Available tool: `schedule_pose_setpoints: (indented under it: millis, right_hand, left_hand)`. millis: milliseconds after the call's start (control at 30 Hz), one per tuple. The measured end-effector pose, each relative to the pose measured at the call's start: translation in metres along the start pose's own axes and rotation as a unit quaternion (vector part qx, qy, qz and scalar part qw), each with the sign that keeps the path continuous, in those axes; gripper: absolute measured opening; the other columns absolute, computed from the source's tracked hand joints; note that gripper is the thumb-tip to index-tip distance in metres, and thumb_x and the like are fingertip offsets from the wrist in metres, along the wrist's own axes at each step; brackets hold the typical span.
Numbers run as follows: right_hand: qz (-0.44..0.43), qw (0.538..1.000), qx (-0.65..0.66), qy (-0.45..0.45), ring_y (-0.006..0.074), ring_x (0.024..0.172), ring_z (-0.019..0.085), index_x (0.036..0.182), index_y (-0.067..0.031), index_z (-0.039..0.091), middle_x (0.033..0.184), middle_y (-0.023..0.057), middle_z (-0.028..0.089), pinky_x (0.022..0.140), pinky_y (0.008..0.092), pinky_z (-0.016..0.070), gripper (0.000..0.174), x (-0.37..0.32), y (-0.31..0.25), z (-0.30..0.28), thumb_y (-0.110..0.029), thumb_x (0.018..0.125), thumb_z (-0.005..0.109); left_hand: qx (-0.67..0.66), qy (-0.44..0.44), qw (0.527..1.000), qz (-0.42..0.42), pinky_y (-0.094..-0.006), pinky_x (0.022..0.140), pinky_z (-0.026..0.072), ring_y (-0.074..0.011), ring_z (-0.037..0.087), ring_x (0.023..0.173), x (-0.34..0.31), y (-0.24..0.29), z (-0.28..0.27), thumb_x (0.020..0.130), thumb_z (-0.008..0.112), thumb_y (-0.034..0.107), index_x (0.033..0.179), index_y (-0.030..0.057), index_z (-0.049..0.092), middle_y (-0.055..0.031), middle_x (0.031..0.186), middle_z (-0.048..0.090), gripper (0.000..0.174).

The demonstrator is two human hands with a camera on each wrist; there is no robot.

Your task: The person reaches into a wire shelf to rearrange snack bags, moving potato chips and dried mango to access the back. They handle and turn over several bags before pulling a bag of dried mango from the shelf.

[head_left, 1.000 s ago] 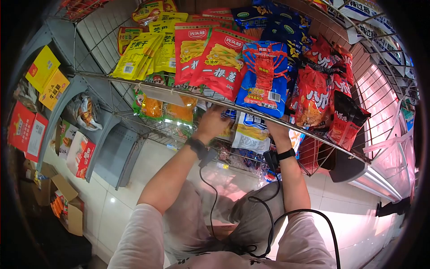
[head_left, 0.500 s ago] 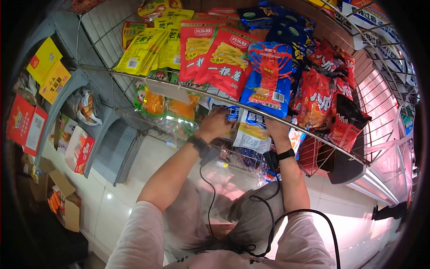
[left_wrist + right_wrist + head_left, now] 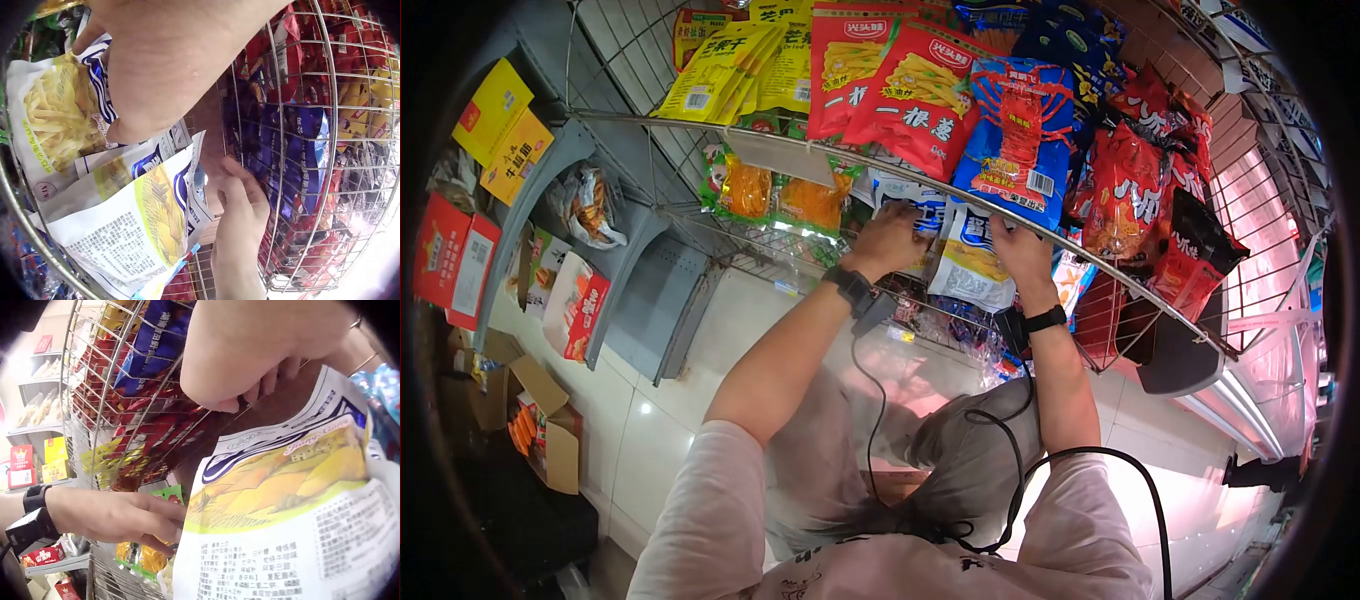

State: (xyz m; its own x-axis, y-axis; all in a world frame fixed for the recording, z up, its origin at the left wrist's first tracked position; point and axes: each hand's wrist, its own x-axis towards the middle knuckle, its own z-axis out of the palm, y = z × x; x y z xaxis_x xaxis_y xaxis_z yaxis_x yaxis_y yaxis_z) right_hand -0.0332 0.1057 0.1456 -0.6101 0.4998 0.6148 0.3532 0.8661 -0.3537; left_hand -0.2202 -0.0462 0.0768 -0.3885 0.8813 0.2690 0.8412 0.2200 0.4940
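In the head view my left hand (image 3: 886, 242) grips a white-and-blue snack bag (image 3: 922, 208) below the upper rack's front wire; the left wrist view shows its fingers spread over that bag's upper part (image 3: 56, 119). Beside it, in the head view, another white-and-blue bag (image 3: 972, 270) with a yellow food picture stands upright. My right hand (image 3: 1024, 258) is at that bag's upper right, its fingers loosely bent. In the left wrist view the right hand (image 3: 237, 231) appears with nothing visible between its fingers, right of the bags. The right wrist view shows a printed bag (image 3: 281, 487) below the right hand (image 3: 269, 356).
Above, a wire rack holds red bags (image 3: 915, 95), a blue crab-picture bag (image 3: 1015, 140), yellow bags (image 3: 718, 75) and red-and-black bags (image 3: 1125, 195). Orange-filled bags (image 3: 812, 203) hang left of the hands. Grey shelves (image 3: 655, 290) stand at left, an open carton (image 3: 560, 455) below.
The view has shifted, and the upper rack's bags sit higher and farther right. More of my right hand's fingers shows beside the white-and-blue bag. My left hand stays at its bag.
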Motion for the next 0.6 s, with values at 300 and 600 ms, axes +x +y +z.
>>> schedule_pose_setpoints:
  millis: [300,600]
  right_hand:
    - [-0.057,0.990,0.063,-0.111,0.0345,0.088,0.068,0.099,-0.0071,0.072,0.093,0.0158,0.072,0.081,0.0415,0.0532,0.015,-0.005,0.016,0.022,-0.012,0.086,0.066]
    - [-0.091,0.989,0.066,-0.094,0.0369,0.094,0.067,0.103,-0.0064,0.071,0.098,0.0172,0.071,0.085,0.0444,0.0525,0.019,-0.005,0.018,0.022,-0.010,0.087,0.061]
  left_hand:
    - [0.013,-0.006,1.000,-0.016,-0.0459,0.109,0.0432,-0.0381,0.048,0.131,-0.001,0.003,0.001,0.084,0.062,0.031,0.127,0.0039,0.060,-0.0208,0.140,0.053,0.051]
    - [-0.096,0.064,0.988,0.103,-0.0471,0.104,0.0452,-0.0373,0.053,0.124,-0.003,0.065,-0.031,0.085,0.065,0.025,0.132,0.0037,0.056,-0.0207,0.133,0.055,0.052]
